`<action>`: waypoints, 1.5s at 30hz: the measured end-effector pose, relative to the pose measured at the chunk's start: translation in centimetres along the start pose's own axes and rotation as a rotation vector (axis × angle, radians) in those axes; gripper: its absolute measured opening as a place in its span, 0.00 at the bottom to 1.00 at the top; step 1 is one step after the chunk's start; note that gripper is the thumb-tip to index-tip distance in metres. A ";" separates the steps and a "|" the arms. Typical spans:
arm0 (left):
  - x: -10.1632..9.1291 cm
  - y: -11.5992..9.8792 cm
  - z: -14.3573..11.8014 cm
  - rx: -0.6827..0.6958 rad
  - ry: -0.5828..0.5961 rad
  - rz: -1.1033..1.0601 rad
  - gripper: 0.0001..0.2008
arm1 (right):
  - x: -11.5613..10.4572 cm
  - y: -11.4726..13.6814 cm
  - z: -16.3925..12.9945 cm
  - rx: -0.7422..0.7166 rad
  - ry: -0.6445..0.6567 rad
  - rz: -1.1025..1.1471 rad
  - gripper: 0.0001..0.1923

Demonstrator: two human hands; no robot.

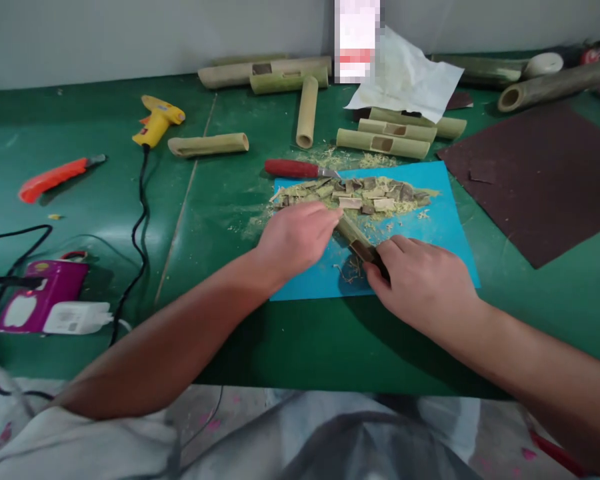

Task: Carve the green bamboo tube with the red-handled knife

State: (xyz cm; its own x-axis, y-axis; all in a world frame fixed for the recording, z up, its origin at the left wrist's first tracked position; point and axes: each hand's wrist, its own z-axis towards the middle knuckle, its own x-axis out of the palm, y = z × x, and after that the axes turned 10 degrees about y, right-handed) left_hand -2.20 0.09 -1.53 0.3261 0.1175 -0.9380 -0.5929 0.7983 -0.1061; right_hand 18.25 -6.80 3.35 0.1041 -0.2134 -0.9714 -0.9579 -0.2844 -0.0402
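**Bamboo piece pinned between both hands on the blue mat**

While the left hand (295,239) curls its fingers over the upper end of the bamboo piece (356,240), the right hand (423,283) wraps closed around the lower end. It lies slanted mid-mat, just below the pile of shavings (360,195). The blue mat (445,220) has bare space to the right; a red-handled knife (300,169) sits at its top edge. Green table (300,347) near the person is open.

Both hands grip a bamboo piece (356,239) over a blue mat (445,220): left hand (295,239) at its far end, right hand (423,283) nearer.
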 end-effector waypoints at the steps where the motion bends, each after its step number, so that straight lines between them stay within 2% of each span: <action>1: 0.0 -0.1 0.0 0.011 0.002 0.016 0.21 | 0.0 0.0 0.0 -0.004 0.001 0.006 0.12; 3: -0.1 -0.3 0.0 0.042 0.107 -0.006 0.23 | 0.0 0.0 0.0 -0.012 0.010 0.017 0.12; 8: -0.3 -0.5 -0.1 -0.004 0.061 0.005 0.22 | 0.0 0.1 0.0 0.008 0.028 0.015 0.12; 11: -0.2 -0.5 -0.2 0.063 0.140 -0.027 0.23 | -0.1 0.1 0.1 -0.009 0.040 0.020 0.12; 15: -0.2 -0.1 -0.2 0.006 0.015 0.017 0.21 | -0.1 0.0 0.0 0.007 0.037 0.023 0.12; 19: -0.1 0.3 -0.2 0.068 0.086 -0.013 0.20 | 0.1 0.0 0.0 -0.011 0.014 0.036 0.13; 22: -0.2 0.3 -0.1 -0.005 0.005 -0.024 0.19 | 0.2 -0.1 -0.1 -0.001 0.011 0.037 0.13; 26: -0.3 0.1 -0.2 0.075 0.060 -0.051 0.18 | -0.2 0.0 0.0 -0.006 0.043 0.039 0.13; 29: -0.3 0.2 -0.1 0.037 -0.004 -0.055 0.18 | -0.3 0.0 0.0 0.009 0.049 0.039 0.12; 33: -0.3 0.1 0.0 0.084 0.045 -0.086 0.19 | 0.1 -0.1 0.0 -0.010 0.002 0.042 0.13; 36: -0.3 -0.2 0.0 0.043 -0.013 -0.075 0.19 | 0.3 -0.1 -0.1 -0.014 -0.024 0.044 0.13; 39: -0.4 -0.5 -0.3 0.062 0.112 -0.097 0.21 | 0.3 -0.1 -0.1 -0.019 0.012 0.052 0.12; 40: -0.4 -0.5 -0.4 0.045 0.121 -0.099 0.20 | 0.2 -0.1 -0.1 -0.014 0.021 0.055 0.12; 43: -0.5 -0.6 -0.5 -0.035 0.048 -0.062 0.19 | 0.0 0.0 -0.1 0.011 0.031 0.056 0.12; 45: -0.5 -0.7 -0.4 0.011 0.098 -0.054 0.21 | -0.1 0.0 -0.1 0.011 0.045 0.061 0.12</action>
State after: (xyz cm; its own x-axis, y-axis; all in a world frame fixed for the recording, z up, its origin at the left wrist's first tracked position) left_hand -2.26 -0.74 -1.10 0.2834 0.0157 -0.9589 -0.5677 0.8086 -0.1546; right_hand 18.27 -6.90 3.48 0.0568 -0.2717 -0.9607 -0.9657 -0.2592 0.0162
